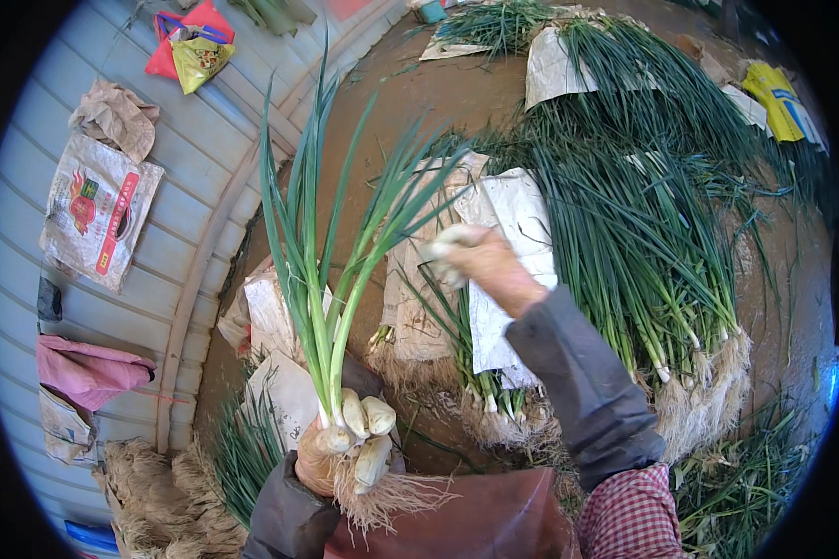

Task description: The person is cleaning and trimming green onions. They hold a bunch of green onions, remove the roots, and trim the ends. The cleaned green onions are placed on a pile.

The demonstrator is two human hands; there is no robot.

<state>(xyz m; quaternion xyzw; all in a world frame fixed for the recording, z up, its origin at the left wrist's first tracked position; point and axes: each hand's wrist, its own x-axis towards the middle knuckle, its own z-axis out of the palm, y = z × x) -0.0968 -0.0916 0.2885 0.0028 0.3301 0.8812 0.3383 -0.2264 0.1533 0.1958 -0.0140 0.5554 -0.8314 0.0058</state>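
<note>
My left hand (363, 430), its fingers in whitish coverings, grips a small bunch of green onions (325, 335) near the base. The green leaves fan upward, and pale stringy roots (384, 496) hang below the fist. Off to the right, my right hand (472, 258) is raised and blurred, with its fingers curled. Whether it holds anything is hidden by the blur. It hangs above a white sack (514, 209) and a tan sack (423, 300), both lying over other onions. A reddish-brown apron (454, 510) covers my lap.
Large heaps of green onions (622, 258) lie to the right, roots towards me. More onions (601, 63) spread at the far side, beside a yellow bag (776, 101). Along the left runs a ribbed panel wall (203, 161) with hanging bags. Dried root bundles (161, 503) sit at lower left.
</note>
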